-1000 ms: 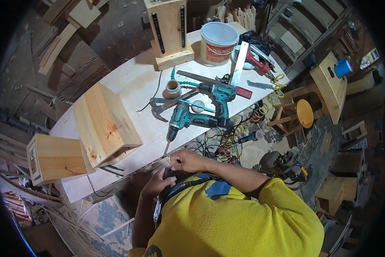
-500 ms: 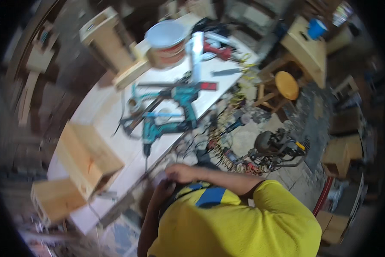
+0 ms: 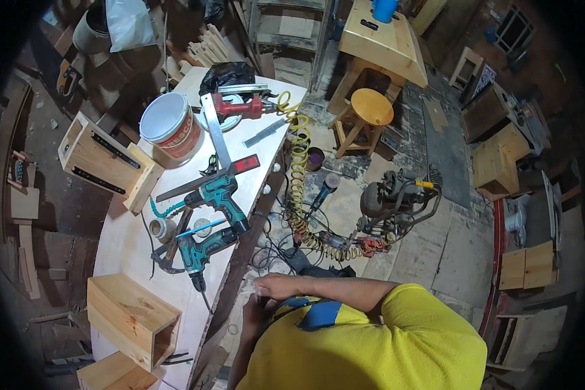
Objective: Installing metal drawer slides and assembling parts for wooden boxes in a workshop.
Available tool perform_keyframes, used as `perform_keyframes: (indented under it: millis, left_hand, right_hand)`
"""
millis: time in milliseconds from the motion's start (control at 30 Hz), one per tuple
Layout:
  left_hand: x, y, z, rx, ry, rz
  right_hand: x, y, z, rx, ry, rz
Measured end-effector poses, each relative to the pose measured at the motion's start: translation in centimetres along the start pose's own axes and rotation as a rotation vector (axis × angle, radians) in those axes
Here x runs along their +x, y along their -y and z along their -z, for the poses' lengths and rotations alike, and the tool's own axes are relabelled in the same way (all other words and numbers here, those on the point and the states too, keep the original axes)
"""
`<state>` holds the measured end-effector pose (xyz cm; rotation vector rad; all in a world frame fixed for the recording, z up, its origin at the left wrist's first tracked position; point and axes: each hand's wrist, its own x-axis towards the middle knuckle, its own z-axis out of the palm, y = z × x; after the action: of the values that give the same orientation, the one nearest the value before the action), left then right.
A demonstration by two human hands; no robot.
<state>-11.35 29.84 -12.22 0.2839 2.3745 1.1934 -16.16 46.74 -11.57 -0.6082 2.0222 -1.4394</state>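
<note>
Both of my hands meet close to my waist, beside the edge of the white-topped table [image 3: 126, 240]. My right hand [image 3: 276, 286] is closed, its fingers curled in; a small pale patch shows at its fingertips, too unclear to name. Just below it, in shadow, is my left hand [image 3: 256, 311], with its fingers mostly hidden. Nearest to them on the table lies a teal cordless drill [image 3: 195, 255] with a long bit. A second teal cordless drill [image 3: 219, 197] lies beyond it, by a metal square [image 3: 217, 133] with a dark bar and red end.
A white bucket [image 3: 164, 118], a red air tool [image 3: 237, 106] and wooden boxes [image 3: 133, 318] occupy the table. On the floor lie a yellow coiled hose [image 3: 297, 182], an angle grinder [image 3: 325, 190] and a compressor [image 3: 386, 198]. Beyond stands a round wooden stool [image 3: 372, 108].
My view has swung, so the table and tools appear further left and the picture is sharper. My hands stay together near my waist; the left has moved slightly right in the picture.
</note>
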Motion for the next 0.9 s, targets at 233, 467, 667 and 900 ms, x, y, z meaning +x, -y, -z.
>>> perform_keyframes:
  millis: [233,467,667,900]
  left_hand:
    - [-0.2,-4.3,3.2,-0.043,-0.176,-0.193]
    - [-6.1,-20.3,12.9,-0.142,-0.183,-0.176]
    - [-10.8,-22.2,15.4,-0.006,-0.398,-0.667]
    - [-12.4,-23.3,15.9,-0.062,-0.516,-0.952]
  right_hand:
    - [-1.5,4.5,3.3,0.273,-0.100,-0.027]
    - [-6.5,20.5,9.1,-0.167,-0.290,0.739]
    - [-7.1,28.5,4.3,0.053,-0.579,1.041]
    - [-7.5,31.9,4.3,0.166,-0.302,0.948]
